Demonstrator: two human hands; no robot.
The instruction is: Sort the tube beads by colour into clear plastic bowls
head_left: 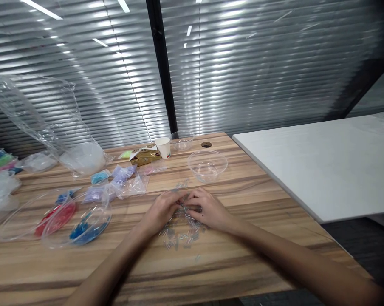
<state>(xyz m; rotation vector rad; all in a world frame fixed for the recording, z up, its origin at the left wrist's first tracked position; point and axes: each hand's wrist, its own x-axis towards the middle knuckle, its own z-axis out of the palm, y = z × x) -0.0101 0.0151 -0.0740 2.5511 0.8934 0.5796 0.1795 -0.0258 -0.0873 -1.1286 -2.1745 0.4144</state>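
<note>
Here's my view down the line: the wood-grained surface [243,263] spreads widest, carrying everything I'm working with. Off to the left sits a clear bowl with blue pieces [103,212], its rim overlapping a neighbour that shows red. Straight ahead, just beyond my reach of the moment, stands a clear bowl [207,174], near the fingers. Smaller again, a paper cup [163,148] stands farther back. Now the hands: my left hand [160,209] and right hand [208,209] meet low over the pile, fingers curled inward, tips nearly together; whether they're pinching anything, I cannot tell, it's too blurred and covered. And smallest of all, the short, clear tube-like pieces [183,238], scattered on the surface beneath and in front of my fingers. I'd call this step sorting or picking through loose bits; the next move, I judge, calls for a light, precise fingertip pinch, without scattering the neighbours.
</note>
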